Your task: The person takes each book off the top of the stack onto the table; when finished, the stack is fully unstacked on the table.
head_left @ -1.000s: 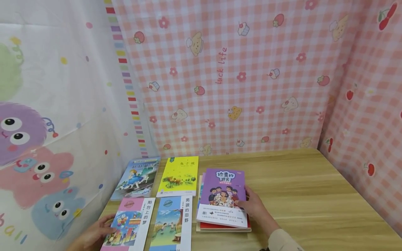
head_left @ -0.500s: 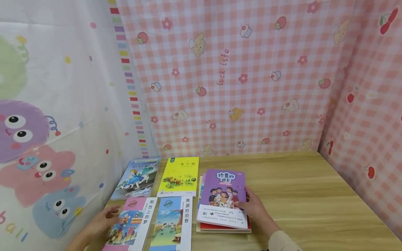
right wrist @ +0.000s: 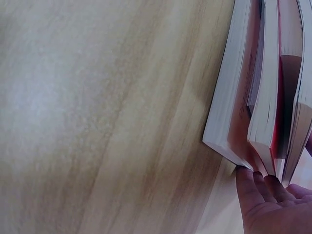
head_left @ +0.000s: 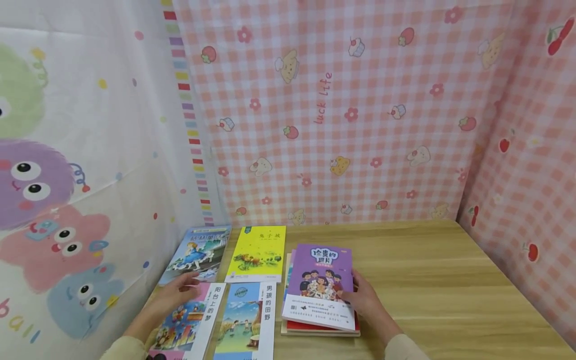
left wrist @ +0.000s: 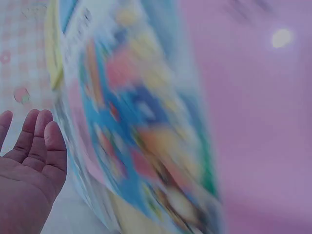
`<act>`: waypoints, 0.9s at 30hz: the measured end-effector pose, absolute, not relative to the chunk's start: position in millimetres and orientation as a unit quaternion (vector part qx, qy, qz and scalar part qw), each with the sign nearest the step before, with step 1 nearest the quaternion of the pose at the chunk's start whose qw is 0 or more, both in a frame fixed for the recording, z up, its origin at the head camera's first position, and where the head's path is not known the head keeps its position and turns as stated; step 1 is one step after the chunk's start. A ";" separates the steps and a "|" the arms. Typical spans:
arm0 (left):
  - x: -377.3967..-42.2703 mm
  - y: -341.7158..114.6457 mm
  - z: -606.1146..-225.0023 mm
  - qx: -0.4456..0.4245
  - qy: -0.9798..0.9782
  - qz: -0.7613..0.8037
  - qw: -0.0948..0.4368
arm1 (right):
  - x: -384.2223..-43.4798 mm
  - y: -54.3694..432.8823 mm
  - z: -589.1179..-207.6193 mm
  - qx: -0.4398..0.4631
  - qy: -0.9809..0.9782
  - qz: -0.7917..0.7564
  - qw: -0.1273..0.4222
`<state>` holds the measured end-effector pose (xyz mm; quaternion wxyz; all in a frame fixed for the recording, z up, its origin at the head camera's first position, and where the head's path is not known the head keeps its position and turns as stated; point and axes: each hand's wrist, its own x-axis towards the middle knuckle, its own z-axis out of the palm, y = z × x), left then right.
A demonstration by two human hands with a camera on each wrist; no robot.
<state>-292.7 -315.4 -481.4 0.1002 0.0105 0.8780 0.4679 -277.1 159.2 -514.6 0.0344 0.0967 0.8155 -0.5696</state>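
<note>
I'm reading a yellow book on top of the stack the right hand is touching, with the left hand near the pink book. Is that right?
Not quite: it is a purple book on top of the stack, as the head view shows. The right hand does touch that stack, and the left hand is near the pink book.

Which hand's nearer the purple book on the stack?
Right. The right hand is at the right edge of the purple book, thumb over its front; the left hand is well off to its left, by the pink book.
</note>
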 end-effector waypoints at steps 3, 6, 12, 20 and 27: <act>-298.5 -297.8 -477.5 0.025 0.870 0.482 0.094 | -276.3 158.7 -514.7 0.096 0.815 -0.571 0.033; -304.2 -279.0 -474.0 0.056 0.857 0.504 0.093 | -276.0 158.5 -514.0 0.096 0.813 -0.573 0.030; -318.1 -232.5 -475.2 0.095 0.826 0.547 0.095 | -275.9 157.0 -511.9 0.096 0.809 -0.580 0.024; -324.8 -164.3 -493.5 0.104 0.807 0.568 0.125 | -278.6 157.6 -511.8 0.092 0.808 -0.581 0.023; -319.2 -124.0 -501.9 0.105 0.814 0.555 0.134 | -283.3 175.5 -517.4 0.097 0.793 -0.602 0.011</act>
